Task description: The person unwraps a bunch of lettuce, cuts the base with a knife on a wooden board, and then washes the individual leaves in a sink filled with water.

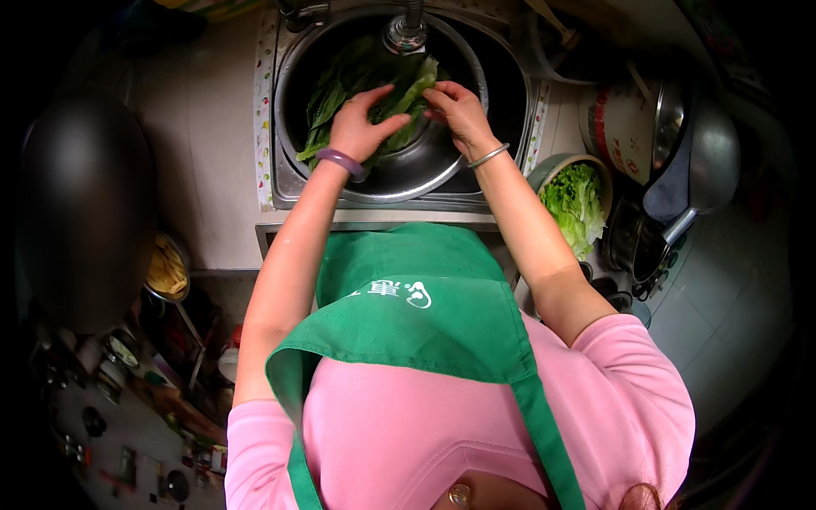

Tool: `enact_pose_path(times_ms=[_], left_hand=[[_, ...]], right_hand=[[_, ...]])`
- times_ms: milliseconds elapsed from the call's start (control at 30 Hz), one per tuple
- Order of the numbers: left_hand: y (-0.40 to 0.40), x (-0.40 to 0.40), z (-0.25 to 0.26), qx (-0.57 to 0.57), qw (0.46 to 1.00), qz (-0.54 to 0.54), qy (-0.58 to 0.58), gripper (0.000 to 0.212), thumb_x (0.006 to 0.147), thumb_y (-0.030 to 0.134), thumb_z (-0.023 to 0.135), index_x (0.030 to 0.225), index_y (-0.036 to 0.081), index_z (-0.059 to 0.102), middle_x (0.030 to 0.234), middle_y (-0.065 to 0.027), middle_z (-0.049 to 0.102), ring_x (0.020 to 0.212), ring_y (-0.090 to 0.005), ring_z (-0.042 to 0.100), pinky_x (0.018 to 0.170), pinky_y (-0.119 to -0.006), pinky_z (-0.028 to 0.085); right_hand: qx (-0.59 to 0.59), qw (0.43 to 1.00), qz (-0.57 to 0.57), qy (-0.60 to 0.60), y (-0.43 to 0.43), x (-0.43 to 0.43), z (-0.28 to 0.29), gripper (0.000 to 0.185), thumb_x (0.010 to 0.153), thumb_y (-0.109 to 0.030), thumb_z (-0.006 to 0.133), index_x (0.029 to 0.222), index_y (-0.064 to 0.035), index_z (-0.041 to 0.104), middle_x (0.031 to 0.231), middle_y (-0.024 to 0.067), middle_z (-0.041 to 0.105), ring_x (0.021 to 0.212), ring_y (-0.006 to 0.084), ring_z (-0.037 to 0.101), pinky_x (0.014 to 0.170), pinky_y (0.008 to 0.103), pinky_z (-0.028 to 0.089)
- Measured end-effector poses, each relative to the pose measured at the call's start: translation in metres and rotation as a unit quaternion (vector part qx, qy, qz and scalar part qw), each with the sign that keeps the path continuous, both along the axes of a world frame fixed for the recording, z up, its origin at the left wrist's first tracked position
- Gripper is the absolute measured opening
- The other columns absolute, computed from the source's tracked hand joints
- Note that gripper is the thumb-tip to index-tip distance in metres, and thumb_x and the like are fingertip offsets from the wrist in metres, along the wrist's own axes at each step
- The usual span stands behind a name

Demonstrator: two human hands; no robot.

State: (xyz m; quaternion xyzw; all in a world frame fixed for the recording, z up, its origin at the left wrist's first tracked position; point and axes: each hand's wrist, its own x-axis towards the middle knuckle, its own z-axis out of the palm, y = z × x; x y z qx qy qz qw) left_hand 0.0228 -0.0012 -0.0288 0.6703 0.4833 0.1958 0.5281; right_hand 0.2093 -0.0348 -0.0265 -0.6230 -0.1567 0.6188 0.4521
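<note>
A large round metal basin [421,182] sits in the sink, under a metal faucet [406,35]. Dark green leafy vegetables [328,105] lie in its left and middle part. My right hand [462,118], with a silver bangle at the wrist, pinches a lighter green leaf [422,83] between thumb and fingers at the basin's right side. Over the leaves, my left hand [363,124], with a purple bangle, has its thumb and fingers spread and holds nothing that shows. Its fingertips are close to the leaf, and whether they touch it is unclear.
Right of the sink, a bowl [605,169] holds light green lettuce [575,204]. Beyond it are a metal ladle [711,153], a patterned container [615,131] and dark pans. At the left stand a large dark rounded object [86,210] and a bowl of yellowish food [167,271].
</note>
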Motion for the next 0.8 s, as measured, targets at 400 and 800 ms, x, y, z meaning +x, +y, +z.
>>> enact_pose_path(times_ms=[400,800], left_hand=[[0.019,-0.004,-0.030,-0.261,0.938,0.165,-0.155,0.022,0.084,0.014,0.063,0.099,-0.002,0.063,0.085,-0.0049,0.065,0.076,-0.0103,0.060,0.068,-0.021,0.046],[0.008,0.013,-0.038,-0.121,0.983,0.133,-0.029,0.023,0.079,0.017,0.068,0.095,0.002,0.060,0.075,-0.0007,0.061,0.067,-0.0064,0.053,0.059,-0.021,0.042]], right_hand=[[0.049,0.995,0.028,-0.077,0.009,-0.007,0.002,0.026,0.082,-0.007,0.060,0.105,0.0047,0.056,0.092,0.0079,0.063,0.072,0.0122,0.058,0.062,0.0218,0.046],[0.059,0.993,0.053,-0.087,0.006,-0.028,-0.027,0.026,0.083,-0.006,0.058,0.107,0.0038,0.056,0.093,0.0095,0.063,0.073,0.0138,0.060,0.057,0.0233,0.049]])
